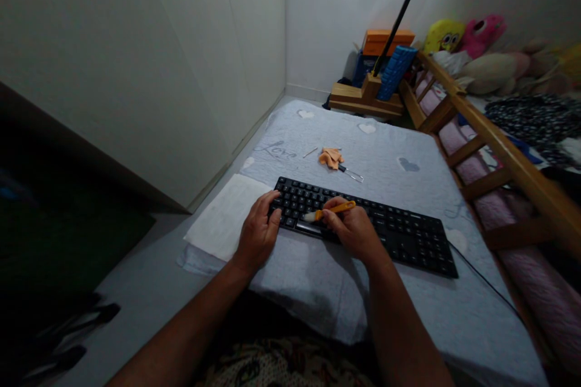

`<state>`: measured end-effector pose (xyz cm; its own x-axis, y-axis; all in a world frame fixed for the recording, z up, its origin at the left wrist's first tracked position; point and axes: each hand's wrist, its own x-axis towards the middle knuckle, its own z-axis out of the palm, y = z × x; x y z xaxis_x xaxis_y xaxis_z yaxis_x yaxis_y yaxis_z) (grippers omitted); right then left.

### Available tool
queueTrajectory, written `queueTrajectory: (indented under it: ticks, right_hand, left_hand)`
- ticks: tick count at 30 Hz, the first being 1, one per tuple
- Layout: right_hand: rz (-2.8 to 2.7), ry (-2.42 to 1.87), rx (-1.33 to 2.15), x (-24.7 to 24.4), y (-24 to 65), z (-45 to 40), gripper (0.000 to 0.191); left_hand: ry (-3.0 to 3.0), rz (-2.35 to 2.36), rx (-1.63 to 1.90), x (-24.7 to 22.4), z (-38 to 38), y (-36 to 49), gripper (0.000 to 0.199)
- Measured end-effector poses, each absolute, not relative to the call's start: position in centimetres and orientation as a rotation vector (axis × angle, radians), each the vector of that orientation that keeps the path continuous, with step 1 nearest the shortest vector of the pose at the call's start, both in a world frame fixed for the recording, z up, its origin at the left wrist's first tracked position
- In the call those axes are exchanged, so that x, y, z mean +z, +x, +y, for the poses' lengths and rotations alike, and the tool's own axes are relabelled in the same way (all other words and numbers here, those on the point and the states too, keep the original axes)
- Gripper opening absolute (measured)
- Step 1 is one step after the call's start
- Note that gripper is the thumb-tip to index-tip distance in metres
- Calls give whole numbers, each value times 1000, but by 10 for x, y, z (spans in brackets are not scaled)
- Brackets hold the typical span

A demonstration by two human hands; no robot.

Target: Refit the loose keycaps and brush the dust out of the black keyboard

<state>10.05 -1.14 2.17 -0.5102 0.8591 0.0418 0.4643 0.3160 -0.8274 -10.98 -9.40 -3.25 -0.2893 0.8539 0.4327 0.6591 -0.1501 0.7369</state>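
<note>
A black keyboard lies at a slant on the cloth-covered table. My left hand grips the keyboard's left end, thumb on the keys near the front corner. In my right hand is a small brush with a yellow-orange handle, its pale bristles over the keys just above the space bar. Behind the keyboard are an orange cloth, a tool with a dark handle and wire loop, and a thin cotton swab.
A white cloth is spread at the table's left. The keyboard cable runs off to the right. A wooden bed rail borders the right side. Beyond the table stand a wooden base with a dark pole and an orange box.
</note>
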Motion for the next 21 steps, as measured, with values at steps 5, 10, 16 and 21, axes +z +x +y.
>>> queueTrajectory:
  ticks: [5, 10, 16, 21]
  right_hand:
    - [-2239, -1276, 966, 32, 126, -7, 21]
    - [-2284, -1370, 857, 40, 150, -6, 24]
    - [-2187, -1421, 871, 50, 162, -10, 24]
    - [-2063, -1304, 1034, 42, 147, -15, 22]
  left_hand:
    - [1769, 1910, 1407, -35, -93, -111, 36]
    - [1803, 1914, 1377, -35, -92, -110, 36]
    - [1808, 1923, 1359, -35, -92, -111, 36]
    - [1821, 1930, 1345, -35, -92, -111, 35]
